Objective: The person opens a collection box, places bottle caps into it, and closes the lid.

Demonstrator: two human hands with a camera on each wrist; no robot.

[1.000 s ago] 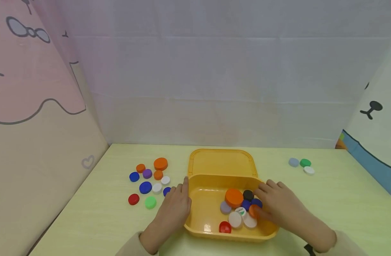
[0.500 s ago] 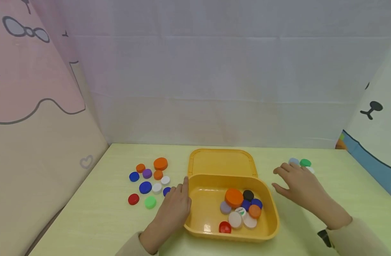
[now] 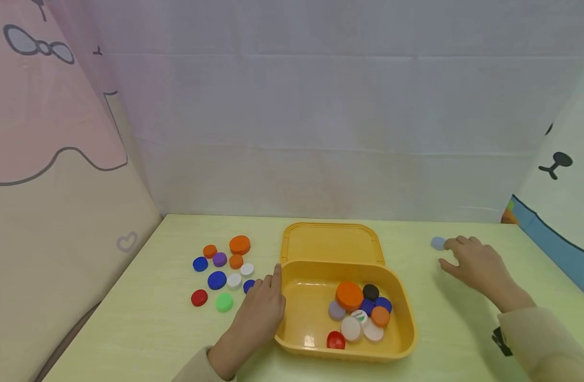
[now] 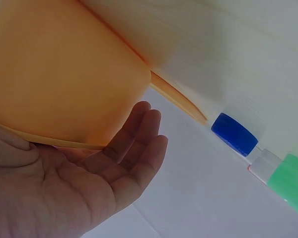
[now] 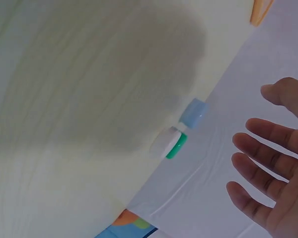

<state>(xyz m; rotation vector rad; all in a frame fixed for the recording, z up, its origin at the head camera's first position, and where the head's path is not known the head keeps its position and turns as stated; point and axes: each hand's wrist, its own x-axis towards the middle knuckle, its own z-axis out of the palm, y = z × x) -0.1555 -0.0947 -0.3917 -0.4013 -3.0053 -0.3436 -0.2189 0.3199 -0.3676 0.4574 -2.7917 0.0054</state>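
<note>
My left hand (image 3: 263,302) rests against the left rim of a yellow plastic box (image 3: 303,347), index finger straight along it. In the left wrist view its other fingers (image 4: 139,144) bend loosely beside the box wall and hold nothing. Several bottle caps lie in the box's right half, among them a large orange cap (image 3: 349,295), a black cap (image 3: 371,291) and a red cap (image 3: 336,340). My right hand (image 3: 480,270) hovers with spread fingers over the right of the table. Close by are a light-blue cap (image 5: 193,114), a white cap (image 5: 165,142) and a green cap (image 5: 177,146).
A yellow lid (image 3: 332,242) lies flat behind the box. Left of the box is a group of loose caps, including a purple cap (image 3: 219,259), a light-green cap (image 3: 224,302) and a dark red cap (image 3: 199,297). A pale curtain (image 3: 320,132) hangs behind the table (image 3: 144,329).
My right hand has left the caps inside the box and moved right and back, over to the caps at the far right. An orange cap stays in the box. The left hand is still.
</note>
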